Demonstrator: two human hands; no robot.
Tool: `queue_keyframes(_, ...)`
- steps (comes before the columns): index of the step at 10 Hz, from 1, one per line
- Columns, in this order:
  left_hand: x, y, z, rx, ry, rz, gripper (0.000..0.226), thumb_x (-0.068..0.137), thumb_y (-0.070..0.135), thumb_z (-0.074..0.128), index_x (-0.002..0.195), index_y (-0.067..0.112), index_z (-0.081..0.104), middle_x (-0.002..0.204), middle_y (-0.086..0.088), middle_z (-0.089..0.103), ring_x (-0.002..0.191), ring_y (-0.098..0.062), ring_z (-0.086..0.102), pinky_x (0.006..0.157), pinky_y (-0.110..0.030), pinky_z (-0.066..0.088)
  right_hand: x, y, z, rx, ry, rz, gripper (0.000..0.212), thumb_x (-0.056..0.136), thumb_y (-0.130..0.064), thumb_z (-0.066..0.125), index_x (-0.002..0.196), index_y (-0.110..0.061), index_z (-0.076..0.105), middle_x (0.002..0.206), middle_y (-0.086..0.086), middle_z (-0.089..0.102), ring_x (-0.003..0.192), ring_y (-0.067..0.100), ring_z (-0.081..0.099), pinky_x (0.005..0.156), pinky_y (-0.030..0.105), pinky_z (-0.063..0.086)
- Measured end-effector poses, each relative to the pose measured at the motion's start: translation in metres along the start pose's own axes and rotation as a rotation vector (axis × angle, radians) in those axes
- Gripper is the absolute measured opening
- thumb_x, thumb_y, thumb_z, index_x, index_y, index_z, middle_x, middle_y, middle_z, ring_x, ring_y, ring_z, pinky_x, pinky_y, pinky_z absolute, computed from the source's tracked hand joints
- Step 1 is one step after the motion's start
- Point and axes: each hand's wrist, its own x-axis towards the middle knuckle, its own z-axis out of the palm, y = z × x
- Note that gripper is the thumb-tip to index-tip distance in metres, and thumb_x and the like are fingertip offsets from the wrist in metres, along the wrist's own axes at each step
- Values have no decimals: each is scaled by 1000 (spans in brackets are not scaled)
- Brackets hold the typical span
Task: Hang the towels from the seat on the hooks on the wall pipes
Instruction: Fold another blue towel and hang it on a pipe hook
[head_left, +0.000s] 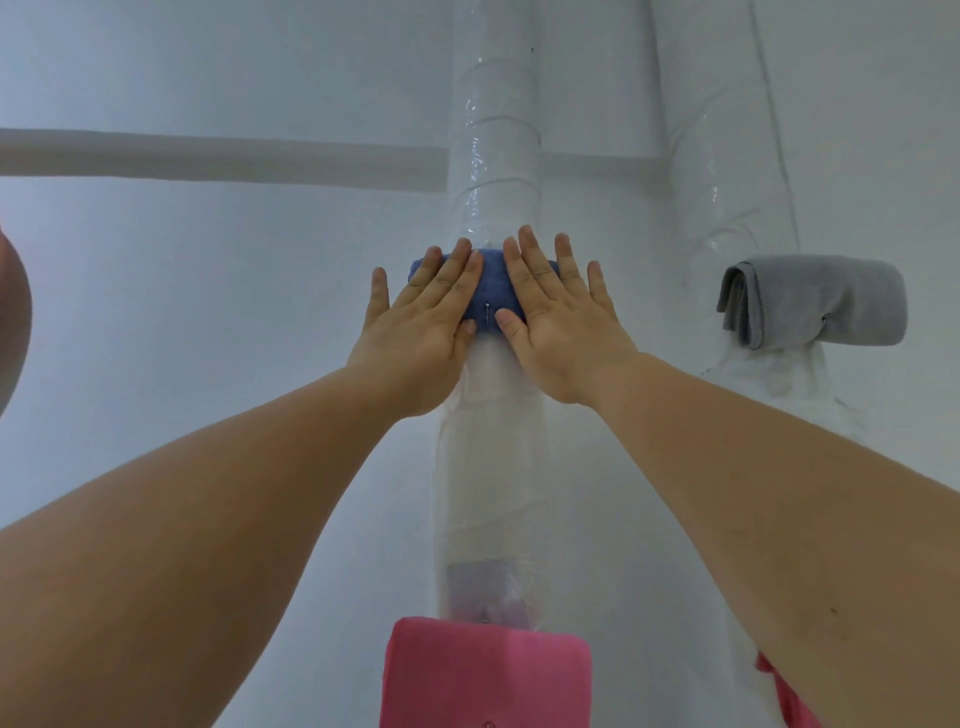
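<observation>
1. Hands. I see both hands raised against the centre pipe (493, 156). The left hand (415, 332) lies flat, fingers straight and spread, with the inner fingers pressing on the left half of the blue towel (491, 286). The right hand (561, 327) lies flat in the same way on the right half. Neither hand grips anything: both are released, with palms and fingers pressed to the cloth and the pipe. The two thumbs point inward and sit near each other, just apart, at the towel's lower edge.

2. Blue towel. It is folded into a short band across the front of the centre pipe, between and under the two hands. A small metal piece (487, 312) shows on its front between the thumbs. I cannot tell whether it is a hook.

3. Other towels. A pink towel (483, 675) sits lower on the same pipe, at the bottom of the view. A grey towel (821, 301), folded, sits on the right pipe (727, 171), well apart from the hands. A strip of red cloth (779, 691) shows beside the right forearm; most of it is hidden.

4. Surroundings. Both pipes are white, wrapped in clear film, and run up a white wall (156, 312). A horizontal pipe (208, 156) meets the centre pipe from the left.
</observation>
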Motion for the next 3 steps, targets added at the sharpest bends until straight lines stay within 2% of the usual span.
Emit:
queue_keyframes(2, -5, 13, -29, 134, -77, -34, 63, 107, 42, 18, 160, 27, -13, 168, 10, -19, 155, -16, -19, 121, -59, -15, -4, -13, -28, -142, -82, 18, 70, 104, -54, 15, 158, -23, -15, 167, -5, -23, 153, 25, -24, 123, 55, -9)
queue_keyframes(3, -9, 19, -42, 128, -83, -69, 65, 107, 40, 21, 160, 26, -13, 168, 10, -20, 155, -17, -20, 120, -60, -14, -9, -21, -38, -155, -97, 30, 71, 104, -54, 16, 159, -22, -15, 167, -5, -22, 153, 25, -24, 123, 55, -9)
